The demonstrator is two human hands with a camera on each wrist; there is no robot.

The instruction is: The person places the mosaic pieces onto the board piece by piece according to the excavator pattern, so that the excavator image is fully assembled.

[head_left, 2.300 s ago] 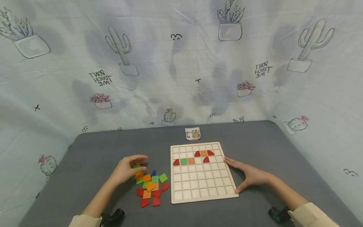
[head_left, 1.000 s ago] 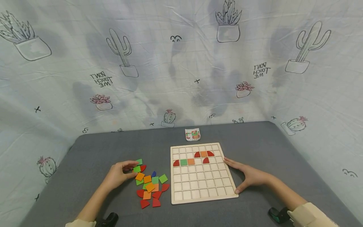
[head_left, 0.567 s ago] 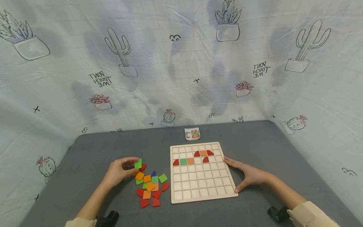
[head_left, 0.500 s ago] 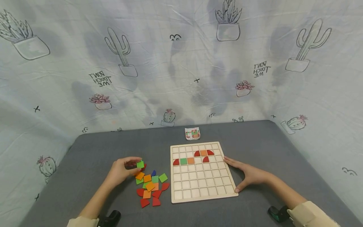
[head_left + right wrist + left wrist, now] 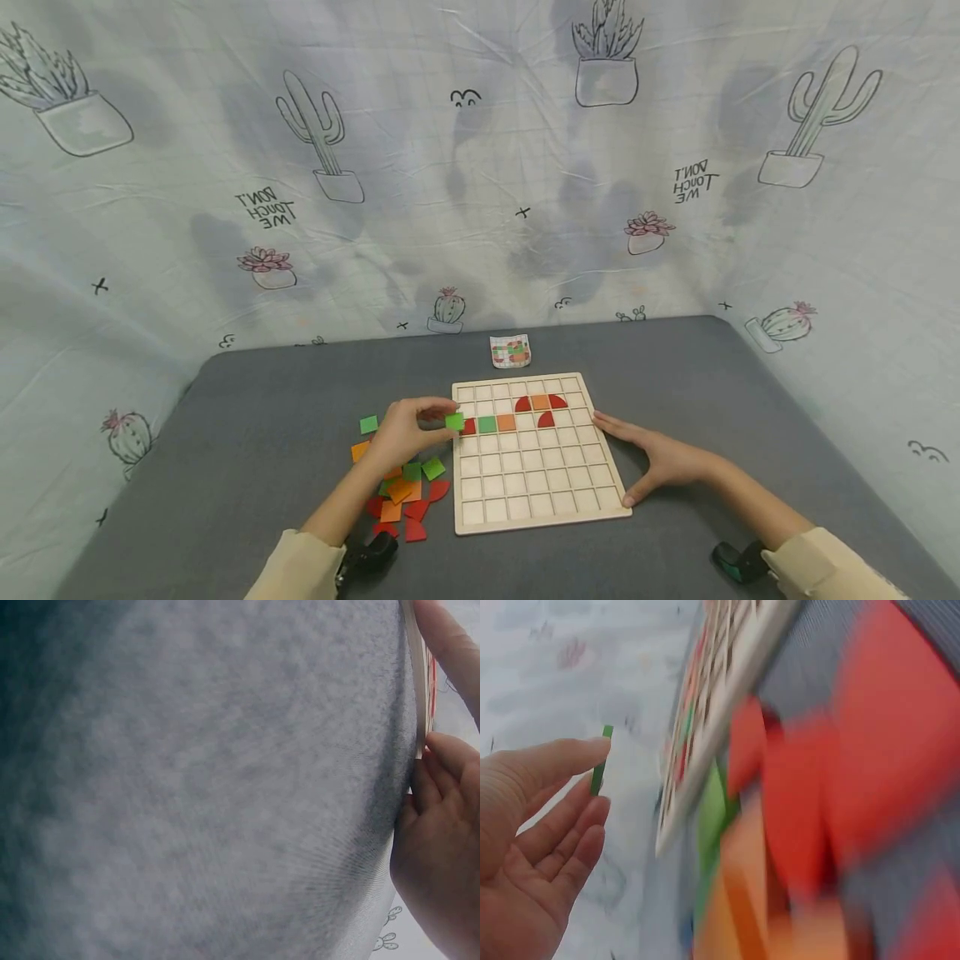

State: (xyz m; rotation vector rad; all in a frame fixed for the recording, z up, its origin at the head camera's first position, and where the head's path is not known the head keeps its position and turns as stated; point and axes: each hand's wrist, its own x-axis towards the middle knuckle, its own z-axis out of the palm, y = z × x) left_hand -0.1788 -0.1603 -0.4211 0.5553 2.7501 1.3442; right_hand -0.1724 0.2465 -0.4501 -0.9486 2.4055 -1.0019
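Note:
My left hand (image 5: 401, 433) pinches a light green square tile (image 5: 454, 422) between thumb and fingertips, over the left edge of the wooden grid board (image 5: 536, 483). In the left wrist view, that green tile (image 5: 601, 769) appears edge-on, lifted in the air. A red quarter-circle tile (image 5: 469, 427) in the board's leftmost column sits right beside it, followed by a green square (image 5: 487, 424) and an orange square (image 5: 506, 422). My right hand (image 5: 663, 461) lies at the board's right edge, thumb at the near corner and forefinger farther up, both fairly straight.
Loose tiles, including a red one (image 5: 438, 490) and an orange one (image 5: 390, 511), lie left of the board, partly hidden by my left arm. A small printed pattern card (image 5: 510, 352) lies behind the board. A cactus-print cloth (image 5: 480, 167) surrounds the grey table (image 5: 262, 417).
My left hand has picked the light green tile from the pile and carried it right to the board's left edge. My right hand stays in place.

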